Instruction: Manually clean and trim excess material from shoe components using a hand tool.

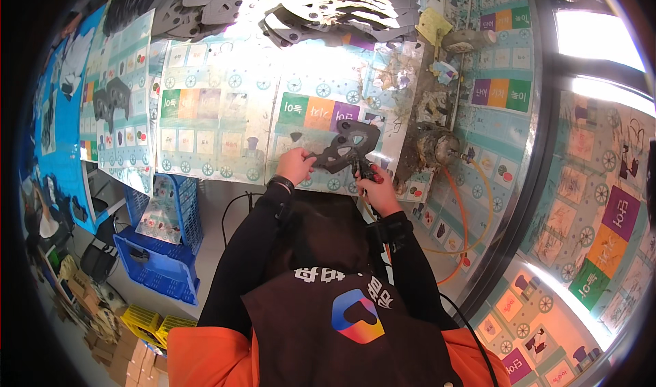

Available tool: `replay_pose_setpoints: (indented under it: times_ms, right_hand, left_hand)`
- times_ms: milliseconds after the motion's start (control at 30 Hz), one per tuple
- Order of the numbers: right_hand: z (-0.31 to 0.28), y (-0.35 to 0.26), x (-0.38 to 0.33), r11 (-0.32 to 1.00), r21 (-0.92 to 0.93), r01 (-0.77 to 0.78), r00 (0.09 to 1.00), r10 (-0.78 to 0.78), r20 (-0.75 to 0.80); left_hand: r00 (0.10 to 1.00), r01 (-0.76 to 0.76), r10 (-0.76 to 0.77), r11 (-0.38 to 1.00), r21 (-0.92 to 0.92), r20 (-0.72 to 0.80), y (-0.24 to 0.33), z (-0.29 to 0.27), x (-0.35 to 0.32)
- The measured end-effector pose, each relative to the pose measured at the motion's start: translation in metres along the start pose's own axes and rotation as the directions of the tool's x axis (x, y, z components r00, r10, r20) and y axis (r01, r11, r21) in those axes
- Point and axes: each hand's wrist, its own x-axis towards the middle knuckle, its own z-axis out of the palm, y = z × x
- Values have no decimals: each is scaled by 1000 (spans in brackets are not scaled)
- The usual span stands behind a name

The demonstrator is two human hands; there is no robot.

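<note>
My left hand (pixel 295 166) pinches the left end of a dark grey, flat cut-out piece (pixel 362 132) with several openings in it. The piece is over the near edge of the covered worktable (pixel 212 120). My right hand (pixel 383 194) is closed round a small black and red tool (pixel 370 173) that looks like a spray gun. Its front end is at the piece's lower edge; whether they touch I cannot tell. A tiny dark scrap (pixel 296 137) lies on the table just beyond my left hand.
Stacked dark grey pieces (pixel 328 11) lie at the far edge. Another piece (pixel 113 103) is at the left. A grimy pot (pixel 437 145) stands right of my hands, with an orange hose (pixel 466 212) and a yellow hose (pixel 486 199) curving nearby. Blue crates (pixel 157 264) sit lower left.
</note>
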Motion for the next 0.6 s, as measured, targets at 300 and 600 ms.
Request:
replay_pose_setpoints:
  times_ms: [300,600]
  right_hand:
    - [2,-2,-4,999,-29,-19,1000,19,-6]
    - [-1,1,-10,995,-76,-64,998,63,-3]
  left_hand:
    - [1000,-12,12,1000,-14,-10,1,-3,2]
    - [1000,6,-6,1000,-27,-7,-2,-1,2]
